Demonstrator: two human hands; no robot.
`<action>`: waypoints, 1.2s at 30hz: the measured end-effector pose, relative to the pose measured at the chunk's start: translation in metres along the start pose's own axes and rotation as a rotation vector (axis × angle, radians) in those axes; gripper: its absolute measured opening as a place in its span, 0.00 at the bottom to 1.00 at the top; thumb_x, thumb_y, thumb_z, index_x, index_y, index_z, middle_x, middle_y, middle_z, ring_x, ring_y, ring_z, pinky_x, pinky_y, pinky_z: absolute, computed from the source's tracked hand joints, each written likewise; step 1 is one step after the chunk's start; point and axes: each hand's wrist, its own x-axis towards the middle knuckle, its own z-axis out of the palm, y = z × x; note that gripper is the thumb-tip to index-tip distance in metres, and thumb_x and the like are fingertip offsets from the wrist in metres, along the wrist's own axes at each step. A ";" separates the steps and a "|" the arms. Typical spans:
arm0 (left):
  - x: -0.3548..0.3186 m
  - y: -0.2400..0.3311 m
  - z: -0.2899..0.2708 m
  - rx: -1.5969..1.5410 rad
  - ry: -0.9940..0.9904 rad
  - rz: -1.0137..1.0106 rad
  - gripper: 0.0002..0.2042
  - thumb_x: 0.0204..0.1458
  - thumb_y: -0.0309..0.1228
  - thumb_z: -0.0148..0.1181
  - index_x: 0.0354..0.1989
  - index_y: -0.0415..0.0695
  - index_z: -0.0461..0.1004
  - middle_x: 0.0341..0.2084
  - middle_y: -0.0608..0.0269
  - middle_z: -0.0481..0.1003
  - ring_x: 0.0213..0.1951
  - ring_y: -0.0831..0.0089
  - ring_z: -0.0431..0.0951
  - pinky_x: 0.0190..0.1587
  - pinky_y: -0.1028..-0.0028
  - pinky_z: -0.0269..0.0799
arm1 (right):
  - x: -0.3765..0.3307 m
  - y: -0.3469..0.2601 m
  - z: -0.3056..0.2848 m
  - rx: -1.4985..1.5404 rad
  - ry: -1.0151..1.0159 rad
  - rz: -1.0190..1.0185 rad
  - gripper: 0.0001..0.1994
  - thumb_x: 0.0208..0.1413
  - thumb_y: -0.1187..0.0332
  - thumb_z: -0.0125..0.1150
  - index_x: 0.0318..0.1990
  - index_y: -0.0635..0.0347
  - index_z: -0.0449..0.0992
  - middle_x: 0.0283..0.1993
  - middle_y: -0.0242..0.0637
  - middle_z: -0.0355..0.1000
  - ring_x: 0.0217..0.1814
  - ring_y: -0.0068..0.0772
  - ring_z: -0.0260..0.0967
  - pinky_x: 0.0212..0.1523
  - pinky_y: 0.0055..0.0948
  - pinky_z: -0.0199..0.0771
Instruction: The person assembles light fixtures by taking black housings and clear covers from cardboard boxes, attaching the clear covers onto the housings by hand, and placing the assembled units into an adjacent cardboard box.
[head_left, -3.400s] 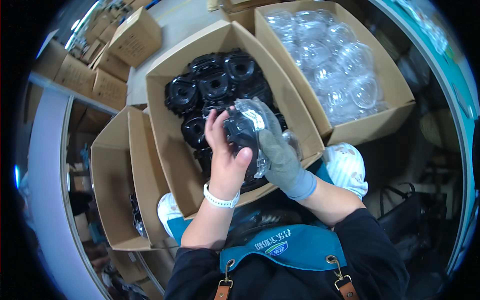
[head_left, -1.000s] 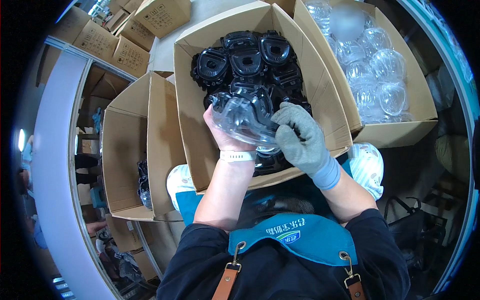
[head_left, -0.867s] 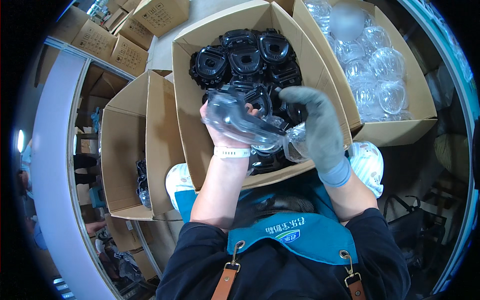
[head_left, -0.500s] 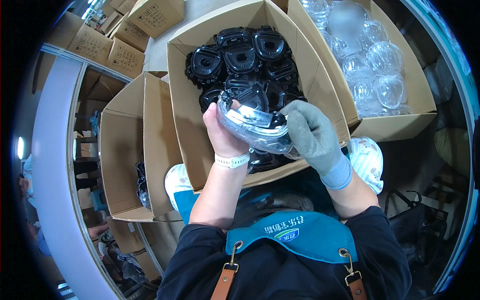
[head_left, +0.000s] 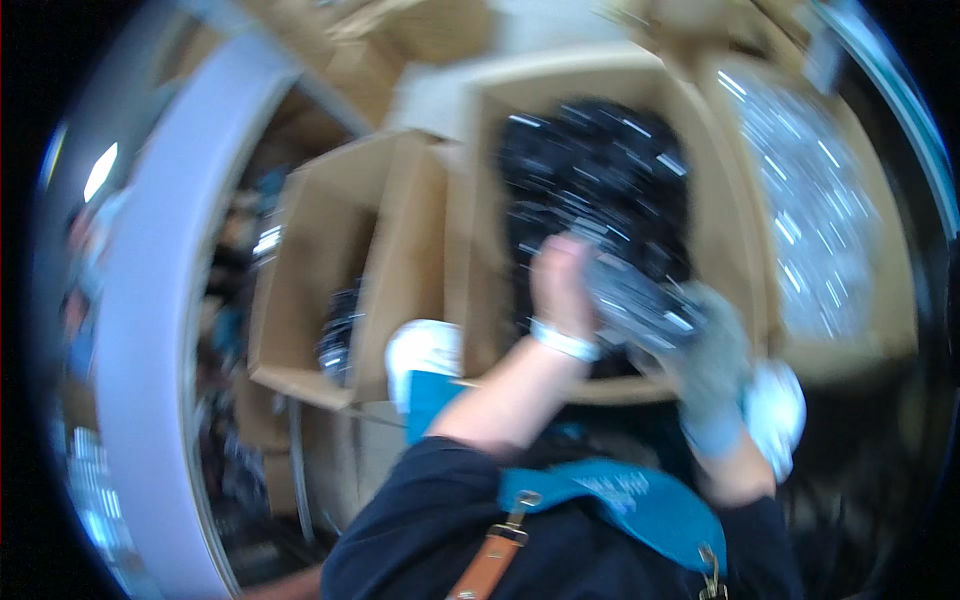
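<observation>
Head view, sole entry.

Item: one dark, glossy piece with a clear cover (head_left: 640, 298), held over the near half of the middle carton (head_left: 735, 260), within its outline as we see it. Left hand (head_left: 563, 290), bare, white wristband (head_left: 565, 342): fingers closed about the piece's left end. Right hand (head_left: 715, 335), in a grey glove, at its right end; whether these fingers pinch or merely support, we cannot tell.

Edges and room: the middle carton's right wall runs close to the glove, its near edge passing below the hands. Black parts (head_left: 590, 150) lie beneath, well below the carton's far rim. The left carton (head_left: 330, 220) stands near, a few dark pieces (head_left: 343, 330) low inside and much bare wall above them. The right carton (head_left: 850, 360), filled with clear covers (head_left: 810, 200), stands just beside the middle one; whether they touch we cannot say. White-clad knees (head_left: 422, 355) flank the middle carton.

Obscured: motion blur throughout; the outlines of individual parts are lost. The left fingers lie mostly behind the piece. The teal apron (head_left: 640, 505) is cut off below, and its markings are smeared.
</observation>
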 end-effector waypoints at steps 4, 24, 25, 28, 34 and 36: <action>-0.001 -0.007 0.006 0.003 -0.212 0.264 0.14 0.57 0.40 0.48 0.22 0.46 0.67 0.20 0.76 0.62 0.26 0.85 0.60 0.30 0.75 0.59 | 0.002 0.009 -0.014 0.276 -0.048 0.172 0.17 0.66 0.64 0.44 0.50 0.70 0.70 0.48 0.43 0.69 0.48 0.29 0.67 0.50 0.27 0.69; -0.001 0.006 -0.009 -0.171 -0.299 0.193 0.20 0.59 0.43 0.42 0.35 0.38 0.73 0.25 0.68 0.74 0.27 0.82 0.71 0.33 0.80 0.68 | -0.017 0.017 0.024 -0.148 0.018 0.037 0.33 0.48 0.70 0.67 0.60 0.67 0.55 0.52 0.41 0.61 0.51 0.31 0.61 0.55 0.27 0.63; -0.001 0.013 -0.011 -0.180 -0.286 0.173 0.19 0.59 0.43 0.43 0.34 0.38 0.73 0.24 0.68 0.73 0.27 0.81 0.71 0.33 0.79 0.68 | -0.015 0.014 0.025 -0.129 -0.012 0.110 0.33 0.48 0.68 0.67 0.59 0.67 0.56 0.52 0.41 0.62 0.50 0.31 0.61 0.54 0.27 0.63; -0.006 0.045 -0.021 -0.263 -0.322 -0.025 0.17 0.59 0.42 0.43 0.32 0.41 0.73 0.23 0.68 0.73 0.27 0.80 0.72 0.32 0.78 0.69 | -0.012 -0.001 0.029 0.052 -0.226 -0.031 0.32 0.47 0.65 0.66 0.57 0.67 0.58 0.51 0.41 0.61 0.51 0.32 0.61 0.55 0.29 0.63; -0.020 0.096 -0.029 -0.843 -0.191 -0.300 0.21 0.57 0.48 0.37 0.31 0.47 0.75 0.27 0.64 0.77 0.28 0.71 0.75 0.34 0.70 0.71 | 0.003 -0.025 0.062 -0.096 -0.305 -0.398 0.31 0.40 0.67 0.67 0.53 0.66 0.63 0.52 0.44 0.62 0.52 0.40 0.62 0.54 0.38 0.64; -0.024 0.096 -0.036 -0.748 -0.224 -0.488 0.22 0.58 0.49 0.38 0.35 0.48 0.77 0.30 0.63 0.78 0.32 0.70 0.75 0.41 0.66 0.71 | 0.009 -0.035 0.068 -0.450 -0.280 -0.858 0.25 0.38 0.68 0.69 0.45 0.65 0.69 0.46 0.46 0.65 0.47 0.44 0.64 0.48 0.39 0.65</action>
